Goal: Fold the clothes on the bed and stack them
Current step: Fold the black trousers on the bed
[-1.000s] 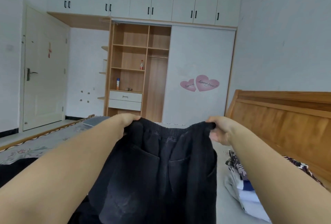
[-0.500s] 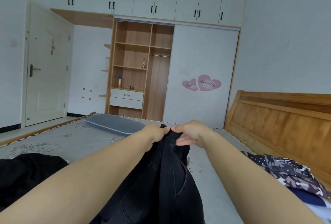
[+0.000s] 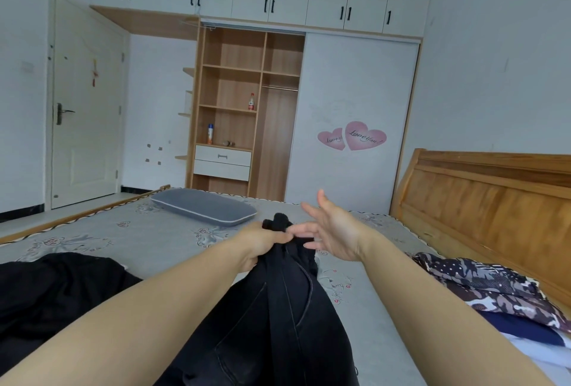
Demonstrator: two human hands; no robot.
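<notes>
Left hand gripping bunched waistband of black denim trousers, fingers curling round fabric, holding it up above grey patterned mattress; trouser legs hanging down toward camera between both forearms. Right hand hovering just beside waistband, fingers spreading wide, palm facing left, holding nothing. Black garment lying crumpled on mattress at left. Camouflage-print garment topping pile at right, near wooden headboard. Grey pillow resting at far edge.
</notes>
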